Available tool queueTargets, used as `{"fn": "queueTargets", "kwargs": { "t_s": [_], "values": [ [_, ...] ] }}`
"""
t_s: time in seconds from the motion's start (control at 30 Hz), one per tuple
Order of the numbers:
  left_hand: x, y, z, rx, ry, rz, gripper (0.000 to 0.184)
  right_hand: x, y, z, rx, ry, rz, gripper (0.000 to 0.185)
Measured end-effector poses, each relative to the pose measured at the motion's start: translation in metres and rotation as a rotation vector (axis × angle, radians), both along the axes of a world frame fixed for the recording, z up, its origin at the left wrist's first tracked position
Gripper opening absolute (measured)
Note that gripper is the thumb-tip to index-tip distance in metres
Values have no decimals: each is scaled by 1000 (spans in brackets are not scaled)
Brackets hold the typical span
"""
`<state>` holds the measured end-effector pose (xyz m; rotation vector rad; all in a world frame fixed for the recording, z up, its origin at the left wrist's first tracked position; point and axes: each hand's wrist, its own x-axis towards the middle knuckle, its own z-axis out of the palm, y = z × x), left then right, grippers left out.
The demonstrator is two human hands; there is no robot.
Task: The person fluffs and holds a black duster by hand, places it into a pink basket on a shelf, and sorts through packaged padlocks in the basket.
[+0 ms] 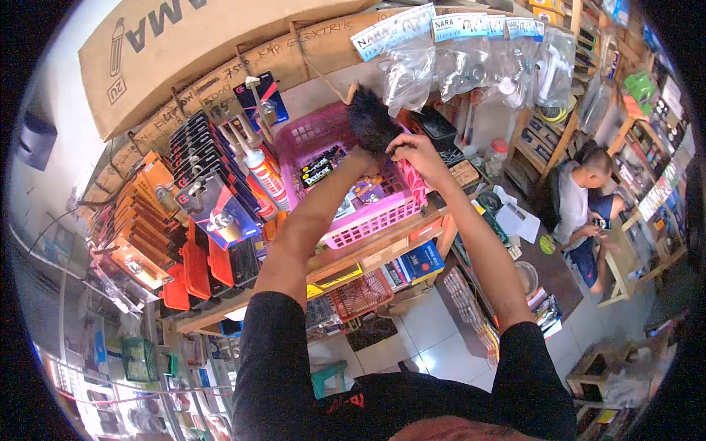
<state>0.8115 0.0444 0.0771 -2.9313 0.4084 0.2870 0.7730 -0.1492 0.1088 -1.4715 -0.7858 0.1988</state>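
My left hand (pixel 360 162) reaches into a pink plastic basket (pixel 371 228), under a black fluffy bundle (pixel 371 121) that looks like a duster. Its fingers are mostly hidden. My right hand (pixel 418 156) is closed in a pinch at the lower right edge of the black bundle; what lies between its fingertips is too small to make out. Just below that hand, a pink patterned cloth (pixel 415 185) hangs over the basket's right side. Inside the basket lie black and yellow Dextone packets (pixel 318 170) and a purple packet (pixel 368 189).
On the left are carded padlocks (pixel 220 220), orange-red tools (pixel 195 268) and a white and red sealant tube (pixel 266 180). Bagged fittings (pixel 471 70) hang above right. A seated person (pixel 581 198) is at the right, beside a dark table (pixel 544 257). Shelves sit below the basket.
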Motion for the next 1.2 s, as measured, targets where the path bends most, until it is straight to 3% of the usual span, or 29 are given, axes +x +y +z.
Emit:
{"fn": "queueTargets", "kwargs": {
  "t_s": [0.9, 1.0, 1.07, 1.2],
  "values": [
    [33, 60, -3, -229, 198, 322, 49, 6, 3, 0, -12, 1, -14, 17],
    [29, 69, 12, -362, 64, 370, 49, 7, 3, -1, 6, 3, -10, 17],
    [17, 70, 26, -486, -178, 336, 47, 8, 4, -3, 19, 17, -3, 17],
    [21, 91, 24, -474, -481, 88, 47, 11, 7, -7, 42, 11, -9, 17]
  ]
}}
